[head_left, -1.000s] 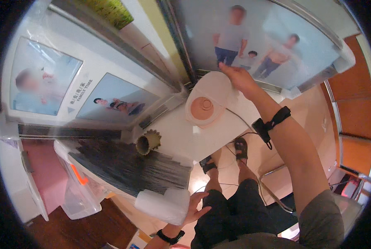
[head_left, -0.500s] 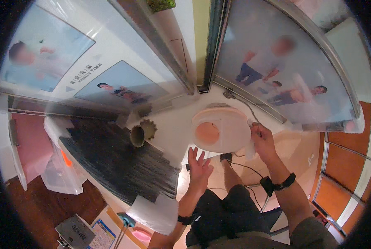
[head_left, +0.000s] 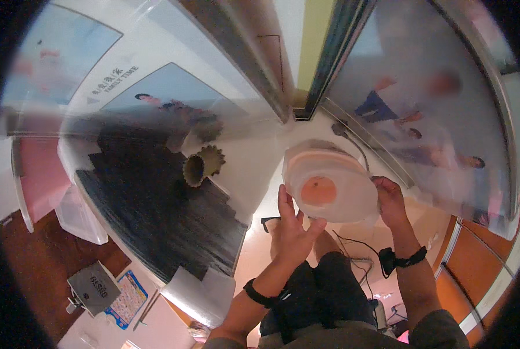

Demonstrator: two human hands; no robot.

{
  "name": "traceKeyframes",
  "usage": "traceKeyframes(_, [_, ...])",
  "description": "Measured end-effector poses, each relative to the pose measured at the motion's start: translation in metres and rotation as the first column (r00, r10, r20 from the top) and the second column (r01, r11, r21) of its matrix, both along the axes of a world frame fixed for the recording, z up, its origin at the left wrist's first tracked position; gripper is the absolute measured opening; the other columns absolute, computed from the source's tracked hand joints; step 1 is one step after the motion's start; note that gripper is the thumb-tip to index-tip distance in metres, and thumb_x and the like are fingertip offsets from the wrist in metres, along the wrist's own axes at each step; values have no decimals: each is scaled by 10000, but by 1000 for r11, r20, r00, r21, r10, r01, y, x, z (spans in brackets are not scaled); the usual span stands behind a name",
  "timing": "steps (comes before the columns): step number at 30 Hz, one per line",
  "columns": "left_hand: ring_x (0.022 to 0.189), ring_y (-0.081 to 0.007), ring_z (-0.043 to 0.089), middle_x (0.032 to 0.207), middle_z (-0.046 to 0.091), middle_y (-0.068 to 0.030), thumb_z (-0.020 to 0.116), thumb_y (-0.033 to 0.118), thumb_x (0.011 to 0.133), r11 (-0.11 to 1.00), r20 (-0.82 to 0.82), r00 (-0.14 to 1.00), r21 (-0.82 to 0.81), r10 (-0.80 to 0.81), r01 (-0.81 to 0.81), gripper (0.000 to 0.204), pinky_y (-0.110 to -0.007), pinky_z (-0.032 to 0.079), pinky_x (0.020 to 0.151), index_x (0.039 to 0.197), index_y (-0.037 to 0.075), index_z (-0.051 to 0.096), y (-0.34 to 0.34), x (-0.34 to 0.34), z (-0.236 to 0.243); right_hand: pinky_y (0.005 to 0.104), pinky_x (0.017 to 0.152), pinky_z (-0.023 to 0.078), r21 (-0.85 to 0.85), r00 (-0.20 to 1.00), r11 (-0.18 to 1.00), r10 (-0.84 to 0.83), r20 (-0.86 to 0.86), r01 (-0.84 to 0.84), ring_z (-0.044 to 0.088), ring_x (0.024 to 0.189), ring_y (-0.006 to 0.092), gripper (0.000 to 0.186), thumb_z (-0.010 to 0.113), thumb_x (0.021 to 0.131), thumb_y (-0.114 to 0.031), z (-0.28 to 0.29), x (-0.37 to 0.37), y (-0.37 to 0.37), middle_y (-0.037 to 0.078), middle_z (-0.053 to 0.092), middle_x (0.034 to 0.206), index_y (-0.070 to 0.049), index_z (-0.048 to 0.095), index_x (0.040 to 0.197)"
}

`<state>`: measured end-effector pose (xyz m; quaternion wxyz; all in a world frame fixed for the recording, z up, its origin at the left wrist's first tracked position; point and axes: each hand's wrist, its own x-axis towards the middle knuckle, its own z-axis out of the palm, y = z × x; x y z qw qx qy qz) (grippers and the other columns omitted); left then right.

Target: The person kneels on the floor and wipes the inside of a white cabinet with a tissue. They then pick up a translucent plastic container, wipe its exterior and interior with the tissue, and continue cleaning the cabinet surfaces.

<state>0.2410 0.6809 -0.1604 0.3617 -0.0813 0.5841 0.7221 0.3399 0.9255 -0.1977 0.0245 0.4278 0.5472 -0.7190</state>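
A pale, oval plastic object (head_left: 356, 198) with a pink round recess hangs over the corner of a white ledge. My right hand (head_left: 388, 195) grips its right end. My left hand (head_left: 297, 224) holds its lower left edge, fingers along the side and thumb at the bottom. To the left, a greenish-grey cylinder with a toothed rim (head_left: 213, 158) lies on its side on a streaky black surface (head_left: 149, 209), which has rumpled white material (head_left: 193, 294) at its near end. A cable (head_left: 358, 148) runs behind the oval object.
Photo panels stand left (head_left: 56, 52) and right (head_left: 422, 116), meeting dark metal frames (head_left: 318, 75). At left are a pink board (head_left: 39, 174), a clear bin (head_left: 79, 221), a grey box (head_left: 94, 285) and a blue-edged sheet (head_left: 123, 302). Cables and orange panels (head_left: 463, 273) lie lower right.
The oval object has moved right and tilted. My right hand has moved down with it from the back. My left hand has risen from beside the white material onto the object's edge.
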Motion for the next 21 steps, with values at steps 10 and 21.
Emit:
traceKeyframes(10, [1502,-315,152,1606,96,-196,722,188,880,993,10,1000,-118,1,1,1057,-482,222,1197,1557,25,-73,19,-7,28,399,978,476,502,932,786,287,222,-361,630,1050,297,305,717,871,-289,-85,29,59,139,691,1049,-37,691,1041])
traceKeyframes(21, [1374,-290,369,1532,298,-96,513,262,965,978,456,867,-46,203,-205,754,-525,432,1033,1577,282,72,24,-5,4,394,795,552,651,855,554,354,379,-519,698,867,326,247,734,790,-166,-98,18,35,135,707,915,-76,632,995])
